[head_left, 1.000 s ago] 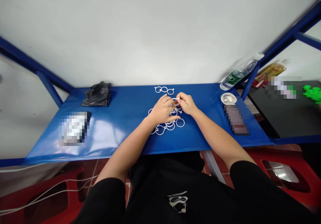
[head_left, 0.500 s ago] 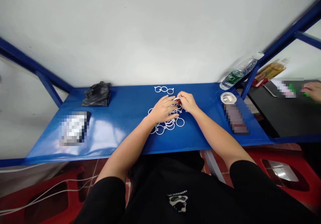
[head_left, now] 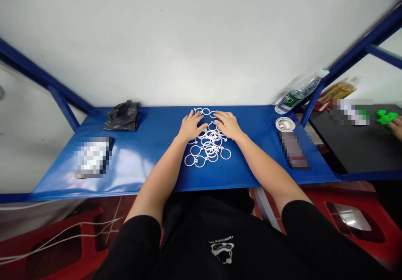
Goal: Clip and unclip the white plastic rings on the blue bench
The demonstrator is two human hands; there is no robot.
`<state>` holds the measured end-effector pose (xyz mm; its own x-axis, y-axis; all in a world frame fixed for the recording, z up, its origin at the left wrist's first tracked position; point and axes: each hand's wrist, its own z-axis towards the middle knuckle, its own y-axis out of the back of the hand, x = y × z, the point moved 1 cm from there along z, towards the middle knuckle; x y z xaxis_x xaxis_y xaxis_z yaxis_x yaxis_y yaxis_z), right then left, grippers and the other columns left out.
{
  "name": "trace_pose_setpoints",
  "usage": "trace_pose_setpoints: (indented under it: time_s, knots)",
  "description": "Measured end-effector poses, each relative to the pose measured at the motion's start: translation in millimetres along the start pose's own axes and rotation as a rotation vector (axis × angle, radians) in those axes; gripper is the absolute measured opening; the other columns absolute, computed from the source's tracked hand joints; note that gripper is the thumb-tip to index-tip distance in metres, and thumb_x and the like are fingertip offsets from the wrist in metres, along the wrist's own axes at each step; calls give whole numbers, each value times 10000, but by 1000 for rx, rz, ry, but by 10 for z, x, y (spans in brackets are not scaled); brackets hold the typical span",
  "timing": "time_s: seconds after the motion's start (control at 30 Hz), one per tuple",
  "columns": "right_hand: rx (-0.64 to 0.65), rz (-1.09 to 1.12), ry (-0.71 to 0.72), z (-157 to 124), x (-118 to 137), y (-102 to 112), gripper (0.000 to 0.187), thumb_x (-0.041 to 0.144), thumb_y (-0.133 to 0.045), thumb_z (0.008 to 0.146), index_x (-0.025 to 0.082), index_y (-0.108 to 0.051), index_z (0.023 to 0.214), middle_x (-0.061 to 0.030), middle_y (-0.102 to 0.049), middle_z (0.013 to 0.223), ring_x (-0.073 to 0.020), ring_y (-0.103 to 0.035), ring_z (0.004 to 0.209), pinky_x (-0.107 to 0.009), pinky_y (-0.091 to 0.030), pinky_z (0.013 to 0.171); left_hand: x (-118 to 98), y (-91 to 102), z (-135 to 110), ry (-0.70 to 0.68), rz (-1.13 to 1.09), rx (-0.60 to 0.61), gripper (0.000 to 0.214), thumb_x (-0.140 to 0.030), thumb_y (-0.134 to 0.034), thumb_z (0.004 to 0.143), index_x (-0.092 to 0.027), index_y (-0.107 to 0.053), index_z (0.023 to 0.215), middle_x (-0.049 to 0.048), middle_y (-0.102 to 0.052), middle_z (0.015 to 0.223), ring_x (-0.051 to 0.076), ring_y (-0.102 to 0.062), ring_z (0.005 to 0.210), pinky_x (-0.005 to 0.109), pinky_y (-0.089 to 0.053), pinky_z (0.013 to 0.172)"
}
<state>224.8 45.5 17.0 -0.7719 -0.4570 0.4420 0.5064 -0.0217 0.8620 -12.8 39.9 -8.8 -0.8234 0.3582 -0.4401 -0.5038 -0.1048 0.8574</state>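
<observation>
A loose pile of white curtain rings (head_left: 211,148), each with a small eyelet, lies on the blue tabletop (head_left: 160,146). Beyond it, close to the wall, a short row of three similar white rings (head_left: 202,112) lies side by side. My left hand (head_left: 190,127) is palm down with fingers apart, its fingertips at the left end of that row. At the row's right end are the fingertips of my right hand (head_left: 229,124), fingers stretched out and partly covering the last ring. Neither hand visibly grips a ring.
A black plastic bag (head_left: 122,116) and a blurred-out object (head_left: 93,156) lie at left. On the right are a leaning water bottle (head_left: 297,96), a coiled white cable (head_left: 285,124) and a dark phone-like slab (head_left: 294,149). Another person's hand (head_left: 398,127) holds green pieces at far right.
My hands have moved apart and away from the pile's middle towards the back row. The white ring between my right fingers is no longer held, and more of the pile shows.
</observation>
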Motion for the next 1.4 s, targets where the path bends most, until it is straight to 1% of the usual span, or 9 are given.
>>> trace_pose_setpoints:
  time_s: [0.1,0.2,0.33,0.47,0.6,0.73,1.0,1.17,1.4]
  knots:
    - [97,-33,-38,7,-12,-37,594,587,-486,1062,307,-554,1582,-57,-405,1731,-434,-275,1614,-673,-245,1274,-53,-6,-22,12,-8,13,449,-502,-620,1015,-260,-714,1381,97,-587,1584,389,-414,1568,661,-313,1276]
    - [175,-8,-70,-10,-38,-35,598,640,-468,1061,339,-566,1569,-47,-402,1733,-439,-243,1633,-700,-174,1292,-83,19,-42,-9,-47,-61,357,-436,-636,1006,-243,-750,1284,109,-710,1425,356,-556,1455,638,-338,1261]
    - [125,11,-60,-42,-66,5,431,569,-514,1063,323,-735,1339,-49,-555,1628,-399,-371,1582,-694,-192,1285,-101,65,-69,-15,-79,-114,261,-372,-673,972,-221,-766,1163,102,-794,1193,304,-715,1185,532,-453,1177]
    - [11,45,-59,-54,-99,57,338,464,-552,1044,247,-798,961,-93,-749,1345,-313,-639,1313,-546,-422,1178,-96,105,-104,52,-90,-155,311,-395,-714,944,-225,-746,1203,65,-802,930,301,-728,1036,552,-450,1150]
    - [-27,28,-96,-59,-149,85,318,401,-584,1013,231,-779,1200,-107,-771,1278,-316,-672,1222,-505,-483,1109,-71,113,-123,110,-73,-173,255,-436,-711,950,-264,-773,1127,38,-770,777,330,-698,1084,688,-273,1240]
    - [62,-22,-65,-76,-172,40,489,411,-567,1033,240,-656,1482,-121,-620,1553,-378,-507,1466,-585,-359,1234,-56,98,-120,114,-11,-145,214,-418,-722,947,-271,-800,1083,55,-780,795,357,-671,1139,753,-171,1248]
    - [48,-24,-136,-56,-233,-16,496,412,-659,975,248,-697,1442,-118,-579,1591,-393,-449,1515,-597,-337,1257,-43,80,-151,91,45,-157,189,-414,-722,946,-290,-822,1049,88,-788,930,352,-662,1112,712,-236,1235]
    - [50,-13,-134,-53,-247,-6,287,359,-680,945,274,-822,1180,-98,-635,1523,-388,-490,1473,-610,-365,1226,-9,68,-176,110,69,-263,345,-411,-776,901,-268,-787,1214,163,-698,1317,393,-612,1246,680,-327,1201]
    - [-39,102,-73,-56,-191,56,108,252,-705,877,221,-777,952,-105,-781,1243,-324,-683,1224,-519,-484,1110,-25,97,-167,149,14,-221,201,-315,-736,931,-272,-773,1123,110,-758,1277,368,-644,1256,682,-294,1222]
